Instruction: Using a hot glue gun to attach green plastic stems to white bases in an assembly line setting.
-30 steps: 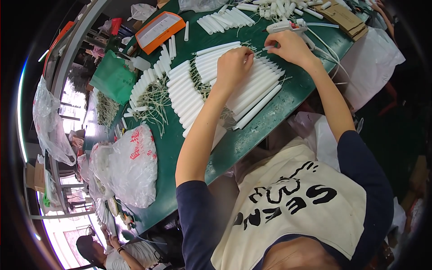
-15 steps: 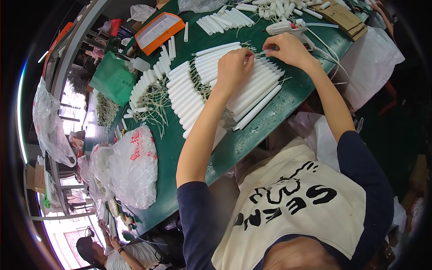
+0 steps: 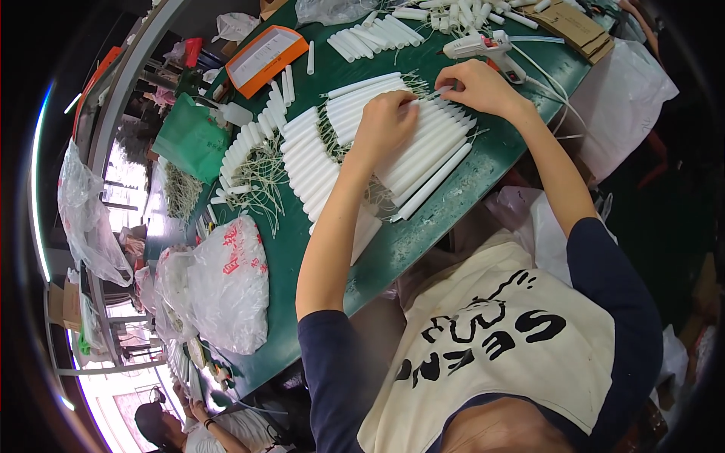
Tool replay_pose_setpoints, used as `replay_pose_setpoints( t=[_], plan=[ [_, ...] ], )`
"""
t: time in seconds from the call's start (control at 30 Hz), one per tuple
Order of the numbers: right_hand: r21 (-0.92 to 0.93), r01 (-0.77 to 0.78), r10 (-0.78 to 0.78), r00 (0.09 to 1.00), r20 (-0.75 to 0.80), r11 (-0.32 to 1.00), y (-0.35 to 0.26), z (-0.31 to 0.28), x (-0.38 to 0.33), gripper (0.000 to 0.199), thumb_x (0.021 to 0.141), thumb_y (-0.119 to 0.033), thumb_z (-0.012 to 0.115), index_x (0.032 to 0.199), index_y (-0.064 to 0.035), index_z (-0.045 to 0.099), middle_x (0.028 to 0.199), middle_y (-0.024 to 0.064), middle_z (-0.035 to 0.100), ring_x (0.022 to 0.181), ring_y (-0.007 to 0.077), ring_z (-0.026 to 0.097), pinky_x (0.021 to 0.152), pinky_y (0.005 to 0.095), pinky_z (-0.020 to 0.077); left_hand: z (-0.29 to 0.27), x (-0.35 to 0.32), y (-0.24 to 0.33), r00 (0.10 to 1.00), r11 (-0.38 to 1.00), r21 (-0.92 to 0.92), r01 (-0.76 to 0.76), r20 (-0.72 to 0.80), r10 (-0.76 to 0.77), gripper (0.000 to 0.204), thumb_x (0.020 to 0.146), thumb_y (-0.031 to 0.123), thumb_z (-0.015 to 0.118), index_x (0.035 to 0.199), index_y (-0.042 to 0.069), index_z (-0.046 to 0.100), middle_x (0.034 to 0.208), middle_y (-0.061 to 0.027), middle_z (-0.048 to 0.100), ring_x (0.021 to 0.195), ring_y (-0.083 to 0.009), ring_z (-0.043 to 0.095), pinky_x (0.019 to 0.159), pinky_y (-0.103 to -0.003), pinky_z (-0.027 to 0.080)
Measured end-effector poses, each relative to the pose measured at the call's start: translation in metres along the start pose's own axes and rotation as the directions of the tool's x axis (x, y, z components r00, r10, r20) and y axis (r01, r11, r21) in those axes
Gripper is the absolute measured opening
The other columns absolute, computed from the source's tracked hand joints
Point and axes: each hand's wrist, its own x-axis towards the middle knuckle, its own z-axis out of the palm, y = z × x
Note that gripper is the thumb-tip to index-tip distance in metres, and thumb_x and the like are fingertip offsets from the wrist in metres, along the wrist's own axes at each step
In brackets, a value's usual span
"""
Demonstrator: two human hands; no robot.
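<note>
Thin white plastic tubes (image 3: pixel 423 147) laid side by side in a long fanned row across the middle of the green table (image 3: pixel 483 170) — look light and stiff, smooth enough to roll or slide if nudged sideways, probably not fragile. Fine greenish wires (image 3: pixel 329 136) poking out at the left ends, so the ends seem the touchy part; best taken round the mid-length, or pinched at the plain right-hand tip.

Left hand (image 3: pixel 385 124) flat on top of the row, fingers together and curled a bit, pressing the tubes down. Right hand (image 3: pixel 483 87) at the far right end of the row, thumb and forefinger pinching the tip of one tube, other fingers loosely bent.

Counts, as far as visible:
- tubes under the hands — too many and too overlapped for an exact number, easily a few dozen
- second curved row of shorter white tubes (image 3: pixel 249 143) further left, again dozens
- another small batch of tubes (image 3: pixel 374 39) at the far side, roughly a dozen
- one white glue gun (image 3: pixel 483 49), just beyond the right hand
- one orange-rimmed tray (image 3: pixel 264 59) far left
- one green bag (image 3: pixel 192 140) at the left edge
- two or three white plastic bags (image 3: pixel 226 283) on the near left
- one flat brown cardboard piece (image 3: pixel 574 26) far right
</note>
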Motion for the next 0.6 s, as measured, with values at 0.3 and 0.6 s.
replay_pose_setpoints(
  t=[0.3, 0.6],
  plan=[
    [0.07, 0.056, -0.051, 0.996, -0.072, 0.996, -0.003, 0.0, 0.002, 0.017, 0.075, -0.016, 0.062, 0.086, -0.0026, 0.062, 0.078, 0.0106, 0.064, 0.071, 0.0234, 0.061, 0.066, 0.0313, 0.0478, -0.003, 0.009, 0.013, 0.995, 0.996, -0.015, 0.082, 0.061, -0.081, 0.024, 0.082, 0.016, 0.06, 0.102, 0.001, 0.058, 0.085, -0.017, 0.064, 0.079, -0.0277, 0.063, 0.072, -0.032, 0.048],
    [0.164, 0.139, -0.115, 0.983, -0.146, 0.977, 0.002, 0.013, 0.0, 0.014, 0.077, -0.014, 0.06, 0.083, -0.0013, 0.06, 0.074, 0.012, 0.062, 0.067, 0.0268, 0.059, 0.063, 0.0334, 0.0458, 0.001, 0.011, 0.008, 0.991, 0.994, -0.062, 0.09, 0.105, -0.083, 0.022, 0.084, 0.013, 0.058, 0.1, -0.002, 0.059, 0.082, -0.0123, 0.066, 0.075, -0.0216, 0.063, 0.07, -0.028, 0.047]
  ],
)
